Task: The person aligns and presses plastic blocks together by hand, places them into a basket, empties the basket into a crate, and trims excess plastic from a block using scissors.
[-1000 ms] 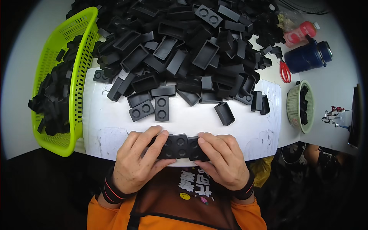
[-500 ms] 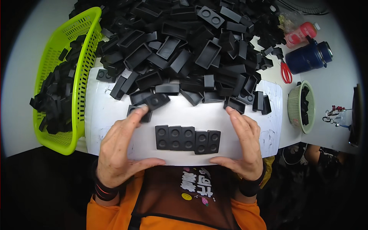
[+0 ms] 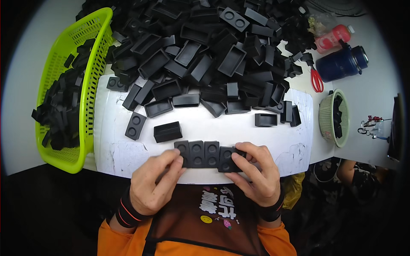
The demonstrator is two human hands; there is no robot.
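Note:
A short row of black rectangular plastic blocks, each with two round dimples on top, lies side by side on the white board in front of me. My left hand is closed at the row's left end, its fingertips against the outermost block. At the other end, my right hand grips the rightmost blocks, thumb on the near edge and fingers over the top, partly hiding them. The right-hand blocks sit slightly nearer to me than the others. Just beyond the row lie a hollow-side-up block and a dimpled-side-up block.
A large heap of black blocks covers the far side of the white board. At left stands a green basket of blocks. On the right are a small pale basket, red-handled scissors, a blue flask and a pink bottle.
Both hands have come inward from wide apart onto the row's ends. The two blocks near my left fingers now lie separately on the board, and the one by my right fingers has turned and shifted.

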